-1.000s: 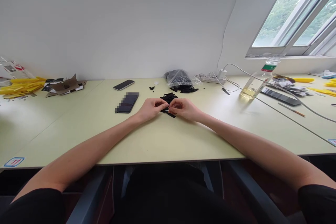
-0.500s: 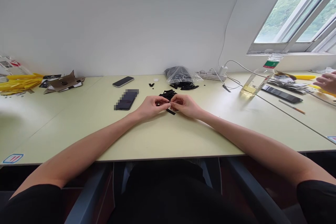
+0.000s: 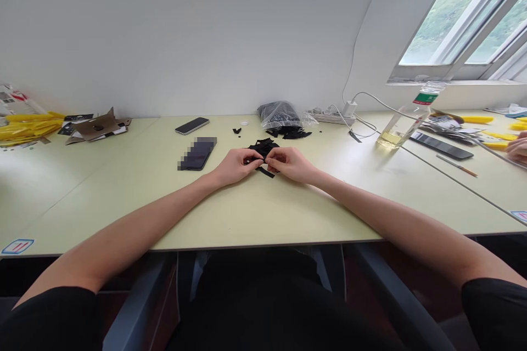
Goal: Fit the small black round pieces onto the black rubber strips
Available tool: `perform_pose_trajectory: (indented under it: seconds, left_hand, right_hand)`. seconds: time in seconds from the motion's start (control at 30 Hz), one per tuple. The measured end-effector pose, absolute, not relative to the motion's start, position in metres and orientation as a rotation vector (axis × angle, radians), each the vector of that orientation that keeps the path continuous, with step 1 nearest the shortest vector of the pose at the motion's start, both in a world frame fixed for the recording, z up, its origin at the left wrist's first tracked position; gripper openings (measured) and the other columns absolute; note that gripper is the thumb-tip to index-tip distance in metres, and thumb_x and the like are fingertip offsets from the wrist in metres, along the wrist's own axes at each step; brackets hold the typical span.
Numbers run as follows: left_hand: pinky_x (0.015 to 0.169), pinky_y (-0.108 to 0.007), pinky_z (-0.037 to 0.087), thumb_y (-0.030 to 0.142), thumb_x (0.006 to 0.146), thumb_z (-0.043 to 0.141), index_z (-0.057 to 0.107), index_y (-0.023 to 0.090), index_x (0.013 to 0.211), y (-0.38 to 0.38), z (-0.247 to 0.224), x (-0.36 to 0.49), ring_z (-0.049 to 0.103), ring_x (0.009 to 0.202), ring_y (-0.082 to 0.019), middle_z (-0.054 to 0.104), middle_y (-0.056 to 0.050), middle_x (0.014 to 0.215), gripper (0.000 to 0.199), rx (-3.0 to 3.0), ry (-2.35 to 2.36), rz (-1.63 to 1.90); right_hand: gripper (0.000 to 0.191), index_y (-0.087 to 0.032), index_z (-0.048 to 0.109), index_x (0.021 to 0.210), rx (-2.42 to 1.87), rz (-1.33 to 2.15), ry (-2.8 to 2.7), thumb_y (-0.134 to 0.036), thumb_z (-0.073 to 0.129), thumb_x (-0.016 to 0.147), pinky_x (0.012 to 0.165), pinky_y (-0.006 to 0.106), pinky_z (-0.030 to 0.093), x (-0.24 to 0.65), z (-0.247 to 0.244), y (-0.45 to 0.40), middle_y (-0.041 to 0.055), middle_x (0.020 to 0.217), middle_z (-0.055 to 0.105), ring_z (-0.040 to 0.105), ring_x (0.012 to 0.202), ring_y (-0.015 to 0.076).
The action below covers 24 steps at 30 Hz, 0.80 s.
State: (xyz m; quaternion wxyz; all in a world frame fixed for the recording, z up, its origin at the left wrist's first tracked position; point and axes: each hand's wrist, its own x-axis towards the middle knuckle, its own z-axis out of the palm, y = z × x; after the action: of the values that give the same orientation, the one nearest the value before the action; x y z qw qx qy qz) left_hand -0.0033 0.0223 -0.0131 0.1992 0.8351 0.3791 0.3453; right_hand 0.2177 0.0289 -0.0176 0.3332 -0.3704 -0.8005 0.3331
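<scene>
Both hands are at the centre of the pale green desk (image 3: 102, 197). Left hand (image 3: 235, 167) and right hand (image 3: 290, 165) meet fingertip to fingertip, both grasping a bundle of black strips (image 3: 263, 148), nothing released. Strips look thin and flat; material unclear at this resolution. Exact pinch point is hidden behind the fingers. One black tail strip (image 3: 265, 173) sticks out below the pinch, toward the person. Step in hand: close fingertip handling of the bundle, but can't tell whether it's fitting, folding or separating. Next move calls for fine control, and one hand must open before it can pick up anything else. Just beyond sits a clear plastic bag (image 3: 280, 114) of dark parts, with loose black pieces (image 3: 288, 133) at its front edge. Small black bits (image 3: 236, 130) and a white cap (image 3: 244, 123) lie left of the bag. Further left: a smartphone (image 3: 191, 125) and a blurred dark device (image 3: 197, 154). To the right: a power strip (image 3: 333, 118) and a plastic bottle (image 3: 405, 123) of yellowish liquid. A co-worker's hand (image 3: 517, 149) shows at the far right edge, well apart.
</scene>
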Motion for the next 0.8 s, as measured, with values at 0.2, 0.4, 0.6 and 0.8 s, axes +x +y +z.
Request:
perform_pose_trajectory:
  seconds: [0.2,0.4,0.6,0.8]
  left_hand:
    - [0.066,-0.025,0.046,0.034,0.090,0.061,0.075,0.017,0.096,0.026,-0.019,-0.003,0.062,0.072,-0.014,0.074,-0.002,0.087,0.022,2.339,1.091,0.955]
    - [0.091,-0.034,0.051,0.038,0.093,0.060,0.074,0.020,0.107,0.029,-0.022,-0.004,0.066,0.102,-0.023,0.074,-0.007,0.109,0.027,2.526,1.133,0.967]
    - [0.120,-0.050,0.030,0.044,0.101,0.049,0.061,0.022,0.139,0.036,-0.027,-0.006,0.044,0.144,-0.030,0.053,-0.010,0.152,0.046,2.707,1.253,0.724]
    - [0.106,-0.043,0.045,0.034,0.096,0.056,0.072,0.021,0.120,0.039,-0.021,-0.013,0.064,0.117,-0.028,0.072,-0.008,0.125,0.032,2.640,1.303,0.746]
  right_hand:
    - [0.025,-0.018,0.068,0.091,-0.979,0.774,-2.131,-0.043,0.064,0.088,0.065,0.030,0.048,0.216,-0.017,0.025,0.0043,0.079,0.071,0.063,0.072,0.0175]
    - [0.022,-0.019,0.065,0.088,-0.972,0.712,-2.188,-0.040,0.059,0.090,0.063,0.029,0.044,0.218,-0.018,0.028,0.0025,0.075,0.068,0.059,0.068,0.0164]
    - [0.012,-0.019,0.064,0.087,-1.052,0.492,-2.267,-0.028,0.056,0.088,0.063,0.030,0.039,0.226,-0.015,0.038,0.0023,0.076,0.067,0.056,0.067,0.0168]
    - [0.009,-0.018,0.065,0.083,-1.147,0.332,-2.262,-0.024,0.058,0.085,0.064,0.030,0.038,0.235,-0.018,0.052,0.0057,0.084,0.067,0.055,0.072,0.0181]
